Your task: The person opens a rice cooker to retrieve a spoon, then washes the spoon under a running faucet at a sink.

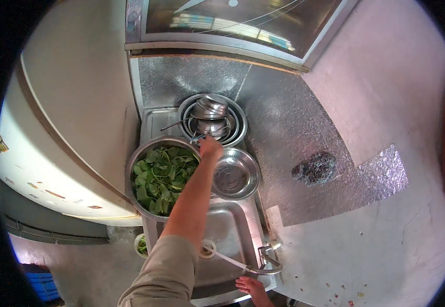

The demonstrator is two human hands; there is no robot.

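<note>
i see my left hand reaching, fingers' grip unclear, just past the round steel bowl of green leaves, unrinsed beside stacked steel pots; my right hand rests open on the sink edge.

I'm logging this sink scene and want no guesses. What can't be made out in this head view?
- Left hand: fingers face away, so any grip is hidden.
- Bowl of greens: right rim covered by the forearm.
- Right hand: cut off by the lower edge.
- Stacked pots: small, contents unclear.
- Sink: partly behind the sleeve.
</note>
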